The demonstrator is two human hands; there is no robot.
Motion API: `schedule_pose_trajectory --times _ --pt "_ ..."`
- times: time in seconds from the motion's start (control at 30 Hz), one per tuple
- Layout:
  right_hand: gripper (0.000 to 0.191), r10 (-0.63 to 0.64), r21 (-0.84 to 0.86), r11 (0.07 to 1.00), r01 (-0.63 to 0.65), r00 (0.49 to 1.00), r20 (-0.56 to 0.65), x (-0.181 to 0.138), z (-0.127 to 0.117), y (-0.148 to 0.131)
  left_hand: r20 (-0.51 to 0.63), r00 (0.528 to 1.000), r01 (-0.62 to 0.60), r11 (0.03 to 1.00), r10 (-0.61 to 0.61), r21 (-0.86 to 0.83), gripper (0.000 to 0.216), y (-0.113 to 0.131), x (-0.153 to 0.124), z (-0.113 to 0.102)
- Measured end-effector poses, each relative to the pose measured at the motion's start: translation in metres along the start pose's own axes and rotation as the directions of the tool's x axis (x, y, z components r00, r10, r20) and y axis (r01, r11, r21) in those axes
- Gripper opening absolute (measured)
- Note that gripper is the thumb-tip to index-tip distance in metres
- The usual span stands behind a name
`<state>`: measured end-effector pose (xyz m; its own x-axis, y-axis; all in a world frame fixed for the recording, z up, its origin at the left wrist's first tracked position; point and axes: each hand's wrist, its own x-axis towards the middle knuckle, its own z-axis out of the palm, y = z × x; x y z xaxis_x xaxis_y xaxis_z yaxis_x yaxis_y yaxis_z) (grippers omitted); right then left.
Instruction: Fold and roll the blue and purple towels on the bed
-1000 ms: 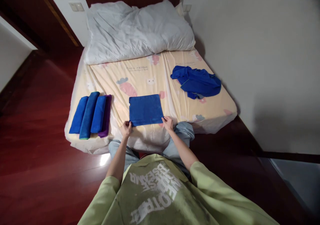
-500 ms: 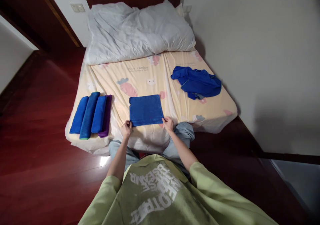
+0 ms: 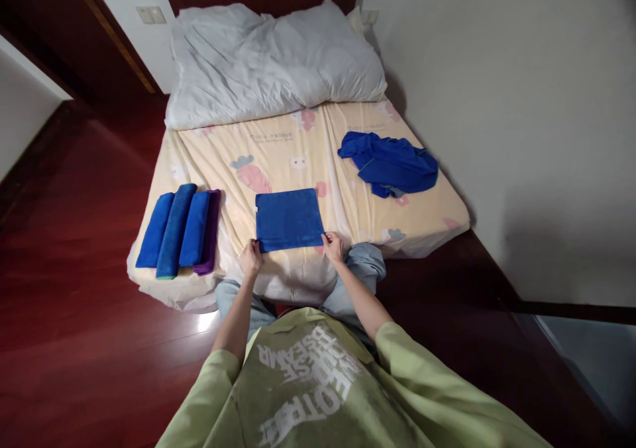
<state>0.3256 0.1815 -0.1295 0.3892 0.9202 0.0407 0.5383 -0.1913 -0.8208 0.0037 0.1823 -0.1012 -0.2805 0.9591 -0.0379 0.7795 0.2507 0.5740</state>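
Note:
A blue towel [image 3: 289, 219] lies flat as a rectangle near the front edge of the bed. My left hand [image 3: 251, 257] pinches its near left corner, and my right hand [image 3: 332, 245] pinches the near right corner. To the left, several folded towels [image 3: 177, 230] lie side by side, blue ones with a purple towel [image 3: 207, 252] at their right end. A crumpled heap of blue cloth [image 3: 392, 163] sits on the right side of the bed; how many pieces it holds I cannot tell.
The bed [image 3: 278, 160] has a pale yellow sheet with carrot and rabbit prints. A bunched white quilt [image 3: 278, 63] covers its head end. A white wall [image 3: 521, 123] rises along the right, and dark red wooden floor [image 3: 74, 289] runs along the left.
The view has shifted very slightly. Both hands keep their pinch on the towel's near corners, and the towel lies as before.

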Motion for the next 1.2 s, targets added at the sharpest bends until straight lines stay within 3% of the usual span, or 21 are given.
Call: schedule_pose_trajectory --times 0.37,0.87,1.07,1.2 --pt "0.036 -0.021 -0.043 0.999 0.021 1.0 0.003 -0.002 0.002 0.003 0.001 1.0 0.007 1.0 -0.007 0.011 0.028 -0.001 -0.001 0.0" --pt "0.013 0.009 -0.082 0.997 -0.007 1.0 0.016 0.003 0.001 -0.006 0.012 0.998 0.056 0.998 -0.056 -0.005 0.019 0.001 0.002 -0.001" --pt "0.019 -0.258 -0.213 0.94 0.266 0.964 0.065 -0.006 -0.006 -0.004 -0.03 0.998 -0.059 0.998 0.06 0.034 0.017 -0.003 -0.002 0.005" --pt "0.032 -0.339 -0.299 0.87 0.392 0.916 0.216 -0.008 -0.009 -0.003 -0.054 0.987 -0.147 0.986 0.152 0.082 0.017 -0.008 -0.003 0.004"
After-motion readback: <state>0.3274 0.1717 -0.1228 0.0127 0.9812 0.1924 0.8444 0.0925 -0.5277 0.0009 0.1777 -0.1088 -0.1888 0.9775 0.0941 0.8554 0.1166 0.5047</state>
